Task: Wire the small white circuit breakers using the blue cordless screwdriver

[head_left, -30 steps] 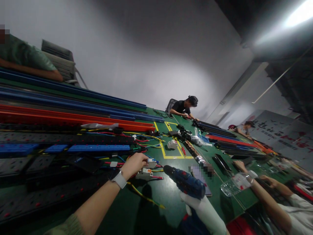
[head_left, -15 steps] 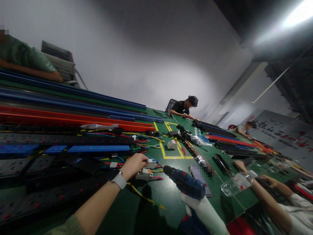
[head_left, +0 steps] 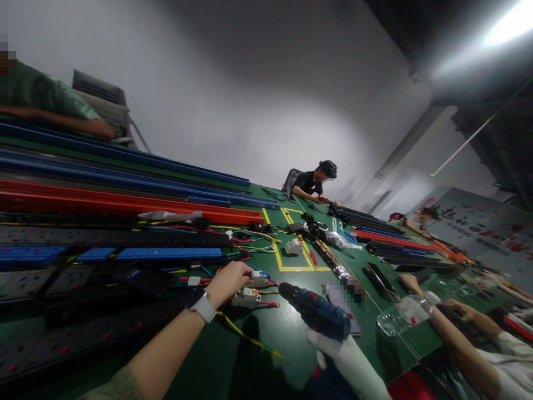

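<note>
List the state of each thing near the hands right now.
left hand, bare, curled, fingertips at the white breaker; grip unclear.
right hand, white-gloved, closed around the drill.
drill, held up, nose pointing up and left.
white breaker, lying on the table, wired.
grey breaker, lying flat, red wire attached.
bottle, on its side, capped, by a co-worker's arm.

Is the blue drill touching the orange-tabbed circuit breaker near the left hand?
Apart. The head view shows green table between the drill and the circuit breaker.
</note>
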{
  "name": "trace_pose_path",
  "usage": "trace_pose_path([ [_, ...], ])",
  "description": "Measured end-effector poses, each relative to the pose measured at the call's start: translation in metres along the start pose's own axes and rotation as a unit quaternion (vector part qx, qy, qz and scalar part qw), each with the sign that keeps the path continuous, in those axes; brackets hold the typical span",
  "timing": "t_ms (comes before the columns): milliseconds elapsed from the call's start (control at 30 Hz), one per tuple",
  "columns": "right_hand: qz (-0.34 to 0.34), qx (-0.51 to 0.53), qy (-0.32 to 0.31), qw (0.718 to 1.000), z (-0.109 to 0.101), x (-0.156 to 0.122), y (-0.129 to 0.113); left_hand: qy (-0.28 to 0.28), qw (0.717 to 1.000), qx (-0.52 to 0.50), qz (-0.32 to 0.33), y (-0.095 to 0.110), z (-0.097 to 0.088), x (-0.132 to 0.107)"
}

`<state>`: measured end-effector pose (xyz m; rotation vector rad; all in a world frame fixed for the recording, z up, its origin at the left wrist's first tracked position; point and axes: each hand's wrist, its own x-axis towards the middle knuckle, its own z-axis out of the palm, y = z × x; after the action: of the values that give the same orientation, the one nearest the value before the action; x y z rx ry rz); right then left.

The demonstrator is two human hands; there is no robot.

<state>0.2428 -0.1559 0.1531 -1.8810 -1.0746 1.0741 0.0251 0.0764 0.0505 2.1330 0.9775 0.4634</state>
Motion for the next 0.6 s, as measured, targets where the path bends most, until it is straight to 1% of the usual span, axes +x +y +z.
trace_pose_path([
  [133, -0.013, 0.001, 0.003, 1.000, -0.0010, 0.0026, 0.0036, 0.006, 1.000, -0.002, 0.014, -0.0012, 0.0003, 0.0003],
  [367, -0.011, -0.011, 0.000, 1.000, -0.0021, -0.0019, 0.0051, 0.000, 1.000, 0.002, 0.005, -0.0005, 0.0008, 0.0014],
  [467, -0.012, -0.011, 0.004, 1.000, -0.0019, -0.0031, 0.0035, 0.004, 1.000, 0.003, 0.005, 0.0011, -0.0002, 0.0004],
  [600, -0.013, -0.028, 0.014, 0.999, 0.0007, -0.0049, -0.0021, -0.005, 1.000, 0.001, -0.004, 0.0018, -0.0011, 0.0001],
])
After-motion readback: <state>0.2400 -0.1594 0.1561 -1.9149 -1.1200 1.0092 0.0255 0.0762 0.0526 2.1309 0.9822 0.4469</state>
